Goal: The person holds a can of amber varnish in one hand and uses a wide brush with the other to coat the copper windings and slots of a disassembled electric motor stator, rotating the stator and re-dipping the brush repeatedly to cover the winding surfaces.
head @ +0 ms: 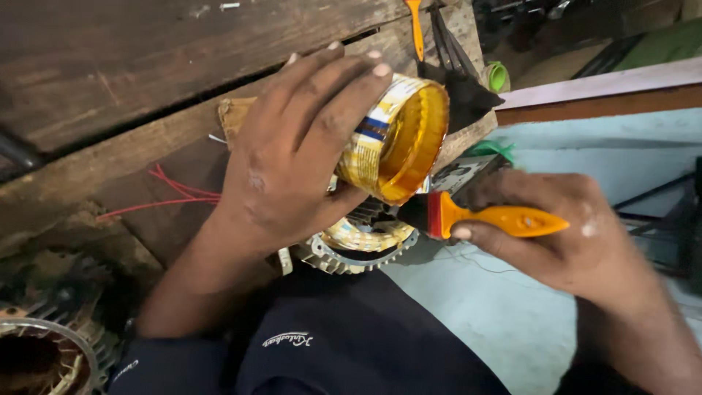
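Yellow tin [391, 143], tilted, open mouth rightward, in left hand [292, 157].

A worn wooden workbench [146, 66] of dark planks fills the upper left of the frame. Red wires [172, 192] lie on it at centre left, and an orange-handled tool [415, 29] rests near its top right edge.
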`<act>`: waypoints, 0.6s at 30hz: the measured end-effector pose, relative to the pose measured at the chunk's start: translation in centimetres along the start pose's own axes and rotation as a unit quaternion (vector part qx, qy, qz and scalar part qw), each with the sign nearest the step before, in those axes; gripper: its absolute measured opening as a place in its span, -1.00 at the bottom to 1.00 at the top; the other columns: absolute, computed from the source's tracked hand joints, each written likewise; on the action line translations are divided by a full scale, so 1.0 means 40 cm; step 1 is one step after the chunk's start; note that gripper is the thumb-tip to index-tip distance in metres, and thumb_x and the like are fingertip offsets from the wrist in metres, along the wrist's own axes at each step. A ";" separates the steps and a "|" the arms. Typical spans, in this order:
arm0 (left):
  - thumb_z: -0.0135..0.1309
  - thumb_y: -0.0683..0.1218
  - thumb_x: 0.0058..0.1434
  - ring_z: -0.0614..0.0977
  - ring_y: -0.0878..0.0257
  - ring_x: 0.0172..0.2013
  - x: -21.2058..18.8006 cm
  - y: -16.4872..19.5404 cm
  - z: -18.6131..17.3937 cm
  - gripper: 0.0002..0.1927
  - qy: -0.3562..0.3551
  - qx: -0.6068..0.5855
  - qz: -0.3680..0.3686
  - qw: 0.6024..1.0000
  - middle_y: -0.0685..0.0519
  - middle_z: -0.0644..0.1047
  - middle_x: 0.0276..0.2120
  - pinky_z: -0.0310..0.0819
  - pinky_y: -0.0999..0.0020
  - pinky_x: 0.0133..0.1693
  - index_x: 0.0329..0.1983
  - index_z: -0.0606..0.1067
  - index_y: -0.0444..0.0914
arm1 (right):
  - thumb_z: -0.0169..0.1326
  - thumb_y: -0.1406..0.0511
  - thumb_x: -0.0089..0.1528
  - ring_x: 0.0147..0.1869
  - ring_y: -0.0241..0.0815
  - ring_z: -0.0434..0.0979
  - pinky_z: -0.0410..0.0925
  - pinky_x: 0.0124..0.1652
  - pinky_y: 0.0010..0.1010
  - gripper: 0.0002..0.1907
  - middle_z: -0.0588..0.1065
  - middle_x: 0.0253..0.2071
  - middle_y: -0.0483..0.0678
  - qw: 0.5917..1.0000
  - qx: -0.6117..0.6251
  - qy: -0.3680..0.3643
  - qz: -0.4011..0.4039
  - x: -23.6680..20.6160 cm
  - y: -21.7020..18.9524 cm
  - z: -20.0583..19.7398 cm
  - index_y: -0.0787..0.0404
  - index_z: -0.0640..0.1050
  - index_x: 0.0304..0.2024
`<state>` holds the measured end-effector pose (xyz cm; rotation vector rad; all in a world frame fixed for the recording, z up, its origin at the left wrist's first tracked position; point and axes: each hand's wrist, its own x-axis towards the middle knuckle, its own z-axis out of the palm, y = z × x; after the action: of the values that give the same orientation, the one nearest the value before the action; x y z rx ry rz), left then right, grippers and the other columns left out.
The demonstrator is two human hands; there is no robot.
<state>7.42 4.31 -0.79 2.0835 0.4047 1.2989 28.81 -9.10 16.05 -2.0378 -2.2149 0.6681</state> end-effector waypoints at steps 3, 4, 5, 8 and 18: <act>0.49 -0.11 0.10 0.40 -0.13 0.33 -0.023 -0.020 -0.025 -0.10 0.015 -0.007 -0.004 1.000 -0.11 0.37 0.31 0.32 0.01 0.36 0.41 0.22 -0.27 | 0.31 0.29 0.16 -0.36 -0.08 0.67 0.48 -0.38 -0.34 -0.70 0.61 -0.35 0.03 0.996 -0.078 -0.025 0.019 0.063 -0.029 0.009 0.33 0.52 -0.18; 0.49 -0.12 0.09 0.40 -0.12 0.32 -0.028 -0.024 -0.033 -0.10 0.019 -0.008 -0.005 1.000 -0.11 0.37 0.31 0.32 0.02 0.35 0.41 0.22 -0.27 | 0.31 0.27 0.15 -0.39 -0.04 0.64 0.46 -0.41 -0.29 -0.70 0.59 -0.40 0.04 0.993 -0.111 -0.032 0.016 0.078 -0.040 0.016 0.32 0.53 -0.21; 0.49 -0.13 0.06 0.41 -0.12 0.31 -0.032 -0.029 -0.039 -0.07 0.022 -0.007 -0.005 1.000 -0.11 0.37 0.32 0.32 0.01 0.34 0.43 0.22 -0.27 | 0.32 0.25 0.14 -0.43 0.00 0.62 0.44 -0.43 -0.24 -0.70 0.58 -0.45 0.05 0.989 -0.144 -0.039 0.013 0.092 -0.052 0.024 0.31 0.54 -0.24; 0.50 -0.13 0.05 0.40 -0.12 0.31 -0.041 -0.041 -0.058 -0.05 0.030 -0.003 -0.007 1.000 -0.11 0.37 0.30 0.32 0.00 0.34 0.45 0.22 -0.26 | 0.34 0.17 0.12 -0.50 -0.03 0.60 0.39 -0.48 -0.22 -0.70 0.55 -0.55 -0.01 0.984 -0.132 -0.103 0.057 0.123 -0.083 0.031 0.23 0.55 -0.32; 0.50 -0.11 -0.06 0.39 -0.19 0.32 -0.047 -0.046 -0.063 0.01 0.017 -0.025 -0.031 0.999 -0.15 0.36 0.31 0.34 -0.07 0.31 0.43 0.22 -0.23 | 0.30 0.19 0.09 -0.51 0.02 0.59 0.39 -0.49 -0.17 -0.72 0.54 -0.58 0.02 0.984 -0.125 -0.125 0.021 0.142 -0.068 0.069 0.26 0.55 -0.36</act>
<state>4.46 5.54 -2.53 1.9948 0.4442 1.2978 24.66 -4.47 13.12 -2.2327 -2.5139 0.7179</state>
